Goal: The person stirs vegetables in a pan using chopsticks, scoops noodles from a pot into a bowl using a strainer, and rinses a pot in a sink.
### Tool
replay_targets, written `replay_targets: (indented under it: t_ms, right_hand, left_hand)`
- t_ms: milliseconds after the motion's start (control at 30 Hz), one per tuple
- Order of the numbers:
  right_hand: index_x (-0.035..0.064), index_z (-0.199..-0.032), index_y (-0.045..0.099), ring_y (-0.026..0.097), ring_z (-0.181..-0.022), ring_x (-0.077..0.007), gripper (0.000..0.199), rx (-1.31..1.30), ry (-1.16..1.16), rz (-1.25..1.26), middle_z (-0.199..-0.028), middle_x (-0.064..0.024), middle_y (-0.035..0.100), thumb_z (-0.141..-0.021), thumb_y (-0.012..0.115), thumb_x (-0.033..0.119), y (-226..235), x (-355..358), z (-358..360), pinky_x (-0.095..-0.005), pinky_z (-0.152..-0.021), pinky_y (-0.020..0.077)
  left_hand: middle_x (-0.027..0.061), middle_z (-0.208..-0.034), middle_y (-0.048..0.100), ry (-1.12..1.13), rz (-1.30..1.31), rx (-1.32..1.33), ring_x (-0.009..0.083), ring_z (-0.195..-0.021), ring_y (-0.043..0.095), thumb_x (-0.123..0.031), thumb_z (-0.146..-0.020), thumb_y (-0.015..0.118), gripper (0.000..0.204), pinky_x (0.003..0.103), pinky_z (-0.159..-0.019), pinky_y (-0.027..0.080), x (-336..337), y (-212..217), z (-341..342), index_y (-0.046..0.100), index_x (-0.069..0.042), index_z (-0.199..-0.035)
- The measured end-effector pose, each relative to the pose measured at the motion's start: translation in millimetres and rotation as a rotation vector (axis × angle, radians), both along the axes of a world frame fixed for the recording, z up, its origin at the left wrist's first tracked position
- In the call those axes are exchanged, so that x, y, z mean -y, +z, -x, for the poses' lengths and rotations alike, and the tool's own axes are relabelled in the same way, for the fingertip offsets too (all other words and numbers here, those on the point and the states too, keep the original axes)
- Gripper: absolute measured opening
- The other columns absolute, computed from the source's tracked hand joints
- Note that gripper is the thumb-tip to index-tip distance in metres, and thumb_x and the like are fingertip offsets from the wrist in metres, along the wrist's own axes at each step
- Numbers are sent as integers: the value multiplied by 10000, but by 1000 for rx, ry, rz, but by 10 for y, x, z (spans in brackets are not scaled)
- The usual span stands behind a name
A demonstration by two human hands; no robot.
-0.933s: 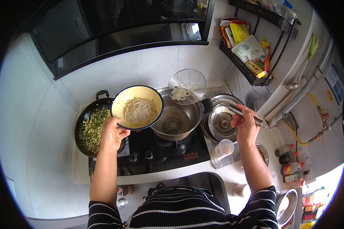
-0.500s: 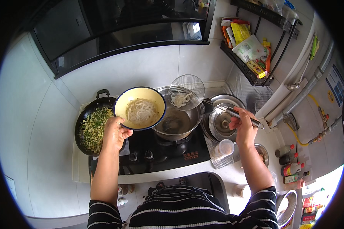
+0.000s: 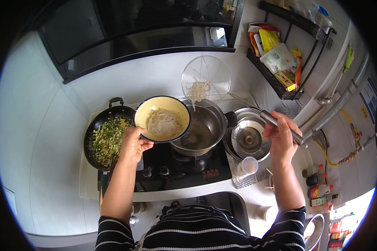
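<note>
My left hand (image 3: 134,145) grips the rim of a cream-yellow bowl (image 3: 142,113) with a dark blue edge. Translucent noodles (image 3: 164,123) lie in it. The bowl is held up beside a steel pot (image 3: 213,121) with dark liquid, partly covering its left side. In my right hand (image 3: 283,136) is the steel handle of a wire skimmer (image 3: 218,73). Its round mesh hangs above the pot's far rim. A small clump of noodles (image 3: 199,90) clings to the mesh, some strands dangling over its edge.
On the left of the black gas stove (image 3: 176,178) sits a wok (image 3: 88,146) of chopped greens and yellow bits. Stacked steel pans (image 3: 262,154) and a clear plastic cup (image 3: 249,165) are right of the pot. A black wall rack (image 3: 276,85) holds packets; sauce bottles (image 3: 320,190) stand far right.
The skimmer has risen and tilted, and its noodles have slid toward the mesh edge nearer the bowl. My right hand has moved right; the bowl has shifted slightly right.
</note>
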State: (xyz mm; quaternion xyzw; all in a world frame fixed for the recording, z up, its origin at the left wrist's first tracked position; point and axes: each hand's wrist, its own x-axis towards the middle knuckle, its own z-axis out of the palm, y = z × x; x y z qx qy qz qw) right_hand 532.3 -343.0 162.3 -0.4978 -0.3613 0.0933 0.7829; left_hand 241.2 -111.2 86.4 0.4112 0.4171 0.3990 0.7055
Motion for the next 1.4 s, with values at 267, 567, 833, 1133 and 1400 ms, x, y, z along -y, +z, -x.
replay_targets:
  t_ms: [267, 567, 833, 1133, 1400]
  right_hand:
    - [-28, -860, 664, 581, -527, -187, 178, 1198, 70, -155, -697, -110, 608, -770, 608, 115, 182, 6, 246, -281, -456, 486]
    - [-8, -888, 672, 562, -526, -182, 232, 1349, 78, -154, -710, -76, 549, -665, 644, 49, 91, 26, 391, -271, -444, 479]
    - [-11, -887, 664, 572, -574, -183, 256, 1414, 192, -88, -716, -74, 553, -633, 683, 10, 27, 20, 438, -279, -483, 503]
    - [-42, -870, 658, 595, -523, -189, 187, 1212, 106, -150, -687, -114, 607, -727, 639, 77, -110, -37, 402, -269, -444, 495]
    - [-80, -1001, 603, 582, -530, -175, 288, 121, 93, -88, -692, -140, 610, -895, 529, 177, -397, -7, 212, -253, -492, 480]
  left_hand:
    - [131, -804, 537, 2, 16, 9, 237, -551, 567, -181, -725, 625, 321, 340, -500, 518, 50, -65, -128, 396, -65, -916]
    - [138, -826, 533, -2, 23, 13, 231, -560, 570, -180, -735, 607, 334, 334, -507, 515, 93, -161, -104, 390, -50, -953]
    - [131, -820, 538, -16, 14, 17, 228, -563, 571, -189, -734, 606, 330, 328, -514, 514, 104, -204, -58, 399, -44, -947]
    - [105, -761, 560, 12, 33, 21, 220, -531, 594, -187, -749, 608, 253, 326, -475, 526, 73, -230, -64, 429, -91, -900]
    - [117, -795, 553, 1, 37, 26, 214, -552, 575, -196, -732, 630, 331, 325, -500, 520, 60, -278, 56, 399, -66, -930]
